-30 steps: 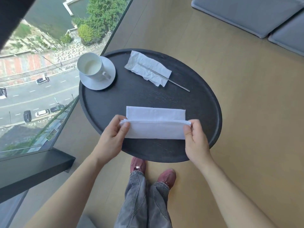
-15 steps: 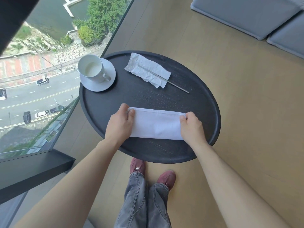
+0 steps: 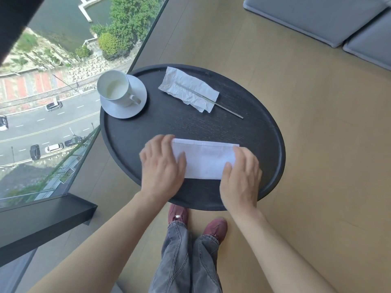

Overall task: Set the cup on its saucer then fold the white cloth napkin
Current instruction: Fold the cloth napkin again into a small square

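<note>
A white cup (image 3: 114, 87) stands upright on its white saucer (image 3: 135, 102) at the back left of the round black table (image 3: 264, 132). The white cloth napkin (image 3: 204, 159) lies folded into a flat rectangle near the table's front. My left hand (image 3: 161, 166) rests flat on the napkin's left end, fingers spread. My right hand (image 3: 241, 176) lies flat over its right end. Both hands look motion-blurred, and neither pinches the cloth.
A crumpled paper napkin (image 3: 188, 89) with a thin metal straw (image 3: 224, 106) across it lies at the back of the table. A glass wall (image 3: 63, 102) stands to the left, grey cushions (image 3: 317, 20) at the far right. My feet (image 3: 196, 220) are under the table's front edge.
My hands carried the napkin's near edge over to the far edge, completing a fold, then let go and flattened onto the cloth's two ends. The cup stayed put.
</note>
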`<state>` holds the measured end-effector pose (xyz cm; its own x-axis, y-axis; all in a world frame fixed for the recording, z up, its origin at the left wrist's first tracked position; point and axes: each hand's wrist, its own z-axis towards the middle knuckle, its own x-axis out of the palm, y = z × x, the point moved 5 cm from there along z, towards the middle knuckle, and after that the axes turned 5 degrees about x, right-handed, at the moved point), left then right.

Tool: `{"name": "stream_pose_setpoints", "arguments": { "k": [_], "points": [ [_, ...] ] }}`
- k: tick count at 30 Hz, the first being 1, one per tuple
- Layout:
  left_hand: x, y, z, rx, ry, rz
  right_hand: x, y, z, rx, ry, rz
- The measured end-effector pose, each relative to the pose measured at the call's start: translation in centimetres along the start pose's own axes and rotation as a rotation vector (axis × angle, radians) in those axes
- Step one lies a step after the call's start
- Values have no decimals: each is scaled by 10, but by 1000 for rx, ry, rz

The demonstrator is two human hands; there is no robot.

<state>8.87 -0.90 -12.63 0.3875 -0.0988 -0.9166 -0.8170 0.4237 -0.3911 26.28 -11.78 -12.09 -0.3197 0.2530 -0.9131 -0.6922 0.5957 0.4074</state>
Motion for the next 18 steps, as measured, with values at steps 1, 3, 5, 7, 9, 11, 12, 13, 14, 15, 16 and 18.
{"name": "stream_pose_setpoints", "arguments": {
  "k": [1,3,5,7,9,11,12,13,14,15,16,18],
  "points": [
    [7,-13,-6,125,61,-1,7,6,-6,-86,72,-20],
    [28,-31,-18,326,224,24,27,9,-12,-163,215,-88],
    [43,-30,-24,390,319,65,40,3,-11,-156,295,-178],
    [50,-21,-27,383,352,108,45,-3,-9,-168,330,-243],
    [52,-17,-29,387,353,141,43,-7,-8,-172,339,-266],
    [53,-19,-29,382,347,153,37,-9,-7,-102,322,-260],
    [53,-20,-29,373,347,155,32,-10,-7,-37,311,-241],
    [54,-20,-29,363,349,159,28,-10,-7,27,293,-212],
    [54,-21,-28,356,350,166,23,-10,-7,79,268,-172],
    [53,-21,-28,353,350,176,19,-10,-7,117,239,-124],
    [53,-21,-27,354,351,184,16,-10,-6,154,216,-72],
    [52,-21,-25,356,362,198,11,-11,-2,249,208,37]
  ]
}}
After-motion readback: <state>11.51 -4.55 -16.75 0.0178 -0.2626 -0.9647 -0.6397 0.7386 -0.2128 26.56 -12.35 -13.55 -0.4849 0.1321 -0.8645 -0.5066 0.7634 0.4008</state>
